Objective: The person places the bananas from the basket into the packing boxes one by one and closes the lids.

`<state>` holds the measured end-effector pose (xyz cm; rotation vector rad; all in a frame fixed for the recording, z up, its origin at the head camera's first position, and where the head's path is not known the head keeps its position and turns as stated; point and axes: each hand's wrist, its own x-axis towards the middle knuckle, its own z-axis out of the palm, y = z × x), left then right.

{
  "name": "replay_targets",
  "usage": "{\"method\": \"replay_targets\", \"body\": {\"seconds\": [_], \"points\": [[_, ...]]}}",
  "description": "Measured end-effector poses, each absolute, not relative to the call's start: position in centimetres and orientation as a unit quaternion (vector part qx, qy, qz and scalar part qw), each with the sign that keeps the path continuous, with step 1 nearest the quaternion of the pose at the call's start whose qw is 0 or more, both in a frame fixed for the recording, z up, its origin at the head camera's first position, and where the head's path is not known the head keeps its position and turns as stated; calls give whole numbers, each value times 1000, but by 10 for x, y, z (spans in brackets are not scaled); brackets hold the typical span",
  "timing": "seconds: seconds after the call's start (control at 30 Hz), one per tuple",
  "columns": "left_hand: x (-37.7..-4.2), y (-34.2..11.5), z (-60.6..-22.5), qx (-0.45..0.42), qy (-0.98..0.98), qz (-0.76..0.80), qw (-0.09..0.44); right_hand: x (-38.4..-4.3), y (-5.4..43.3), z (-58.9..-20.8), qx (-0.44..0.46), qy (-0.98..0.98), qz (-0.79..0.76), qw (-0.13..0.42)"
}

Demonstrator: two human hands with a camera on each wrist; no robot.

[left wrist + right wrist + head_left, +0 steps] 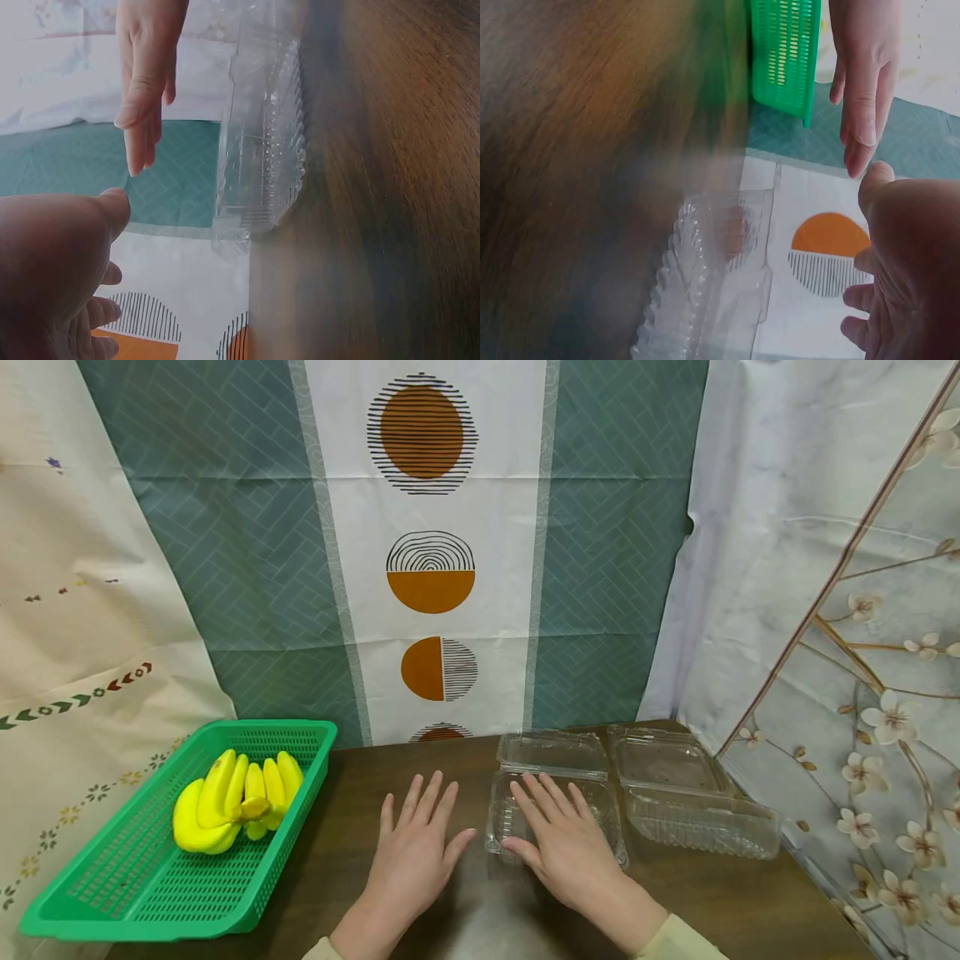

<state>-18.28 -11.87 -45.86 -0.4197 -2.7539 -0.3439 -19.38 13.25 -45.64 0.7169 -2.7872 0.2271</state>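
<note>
Both hands hold nothing, with fingers straight and a little spread. My left hand hovers over the table between a green basket and the clear containers. In the head view my right hand overlaps the nearer clear plastic clamshell, whose lid is folded back; the right wrist view shows the hand above its rim. Farther right lies a second open clear clamshell. At the left, a bunch of yellow bananas rests inside the green plastic basket, toward its far end.
The dark brown wooden table meets a patterned curtain at its back edge. A cream cloth hangs at the left beside the basket, and a flowered cloth borders the table on the right.
</note>
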Motion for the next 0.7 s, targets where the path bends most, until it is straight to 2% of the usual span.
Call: {"method": "replay_targets", "body": {"seconds": [0.7], "points": [[-185, -103, -462, -161, -964, -134, 164, -187, 156, -462, 234, -957, 81, 150]]}}
